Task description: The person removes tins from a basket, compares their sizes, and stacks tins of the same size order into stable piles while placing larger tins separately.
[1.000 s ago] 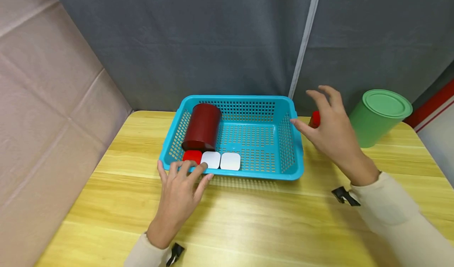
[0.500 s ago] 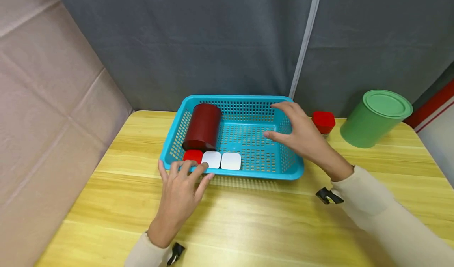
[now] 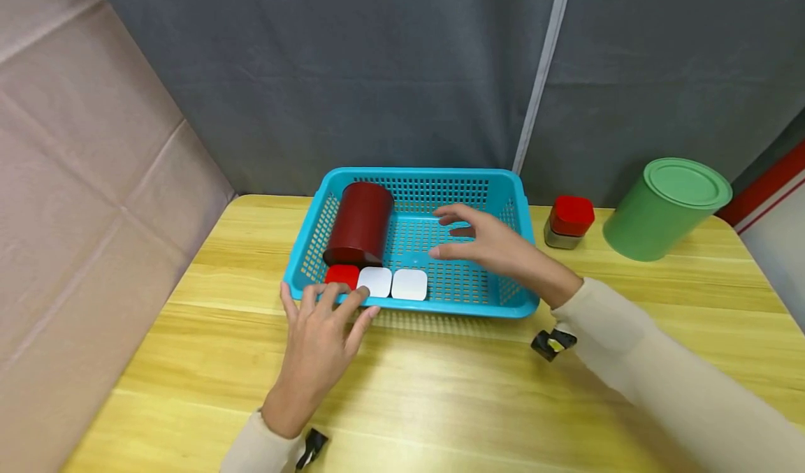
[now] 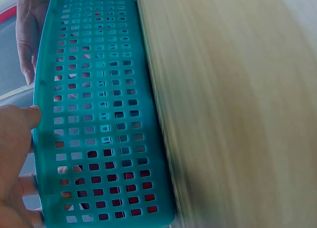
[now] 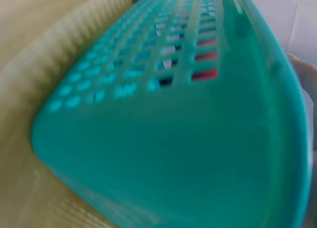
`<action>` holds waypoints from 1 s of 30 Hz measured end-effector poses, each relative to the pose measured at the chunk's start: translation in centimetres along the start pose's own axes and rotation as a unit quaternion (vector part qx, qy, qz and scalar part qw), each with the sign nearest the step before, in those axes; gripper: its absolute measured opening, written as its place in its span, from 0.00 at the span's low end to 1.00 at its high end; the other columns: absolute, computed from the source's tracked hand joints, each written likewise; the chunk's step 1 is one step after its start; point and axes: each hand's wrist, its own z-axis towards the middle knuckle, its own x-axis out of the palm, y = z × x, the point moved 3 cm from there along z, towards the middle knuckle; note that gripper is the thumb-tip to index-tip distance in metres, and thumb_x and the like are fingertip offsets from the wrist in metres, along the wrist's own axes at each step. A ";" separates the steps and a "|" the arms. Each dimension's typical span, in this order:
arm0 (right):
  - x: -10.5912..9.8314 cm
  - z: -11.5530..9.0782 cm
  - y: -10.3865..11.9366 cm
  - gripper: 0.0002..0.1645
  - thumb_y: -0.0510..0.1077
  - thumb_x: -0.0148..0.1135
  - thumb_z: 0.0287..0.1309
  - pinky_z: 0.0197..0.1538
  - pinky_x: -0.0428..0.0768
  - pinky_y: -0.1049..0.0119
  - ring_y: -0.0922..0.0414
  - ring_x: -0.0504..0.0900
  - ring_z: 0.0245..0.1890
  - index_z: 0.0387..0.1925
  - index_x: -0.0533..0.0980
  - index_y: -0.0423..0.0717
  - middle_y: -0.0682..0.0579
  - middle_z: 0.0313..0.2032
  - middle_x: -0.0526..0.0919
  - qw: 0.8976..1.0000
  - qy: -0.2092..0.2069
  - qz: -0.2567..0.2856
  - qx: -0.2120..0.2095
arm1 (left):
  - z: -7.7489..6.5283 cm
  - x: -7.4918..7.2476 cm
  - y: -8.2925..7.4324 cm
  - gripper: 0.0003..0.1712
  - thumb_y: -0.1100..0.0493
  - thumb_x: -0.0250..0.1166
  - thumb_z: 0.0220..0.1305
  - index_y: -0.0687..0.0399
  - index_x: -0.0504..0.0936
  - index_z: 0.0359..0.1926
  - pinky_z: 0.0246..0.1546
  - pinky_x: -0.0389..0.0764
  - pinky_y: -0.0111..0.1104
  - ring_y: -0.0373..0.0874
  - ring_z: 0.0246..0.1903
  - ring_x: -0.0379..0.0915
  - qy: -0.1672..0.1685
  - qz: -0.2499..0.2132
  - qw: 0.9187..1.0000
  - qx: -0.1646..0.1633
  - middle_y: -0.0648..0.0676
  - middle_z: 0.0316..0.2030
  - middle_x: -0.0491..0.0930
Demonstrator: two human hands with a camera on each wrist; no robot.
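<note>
A blue plastic basket (image 3: pixel 472 309) with slotted walls sits on the table. My left hand (image 3: pixel 317 344) grips its front rim near the left corner, fingers curled over the edge and thumb at the near side. Just inside that rim, a red-topped container (image 3: pixel 342 276) and two white-topped ones (image 3: pixel 374 281) stand in a row, the red one partly covered by my fingers. Behind them lies a dark red cylindrical canister (image 3: pixel 360 221). My right hand (image 3: pixel 487 242) hovers over the basket's right part, fingers and thumb apart, holding nothing.
Right of the basket stands a small jar with a red lid (image 3: pixel 571 218). Beside it is a tall green canister (image 3: pixel 666 207) with a lid. A grey curtain (image 3: pixel 377 75) hangs behind the wooden table (image 3: pixel 440 389); a pale fabric wall (image 3: pixel 94 179) is on the left.
My right hand has moved left from beside the red-lidded jar to over the basket, uncovering the jar. My left hand stays on the rim.
</note>
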 end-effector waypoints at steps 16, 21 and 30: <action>3.6 1.7 -1.0 0.42 0.49 0.71 0.65 0.64 0.80 0.41 0.44 0.79 0.65 0.77 0.65 0.52 0.44 0.74 0.68 0.987 0.091 0.110 0.079 | 0.0 -0.1 0.1 0.19 0.42 0.69 0.68 0.48 0.90 0.50 0.64 0.48 0.84 0.64 0.51 0.76 0.012 0.002 1.000 -0.003 0.58 0.44 0.84; 4.0 2.0 -1.4 0.40 0.44 0.69 0.65 0.63 0.81 0.40 0.44 0.80 0.64 0.76 0.67 0.51 0.43 0.75 0.68 0.983 0.101 0.123 0.091 | 0.0 -0.1 0.0 0.19 0.43 0.69 0.68 0.49 0.90 0.50 0.64 0.48 0.83 0.65 0.51 0.76 0.012 0.001 1.000 -0.004 0.58 0.44 0.84; 5.2 2.3 -2.4 0.43 0.41 0.67 0.67 0.68 0.78 0.43 0.44 0.71 0.75 0.80 0.62 0.50 0.49 0.80 0.62 0.973 0.144 0.143 0.109 | 0.0 -0.1 0.1 0.19 0.42 0.68 0.69 0.49 0.90 0.49 0.64 0.47 0.83 0.65 0.51 0.75 0.005 -0.004 1.000 0.000 0.59 0.43 0.84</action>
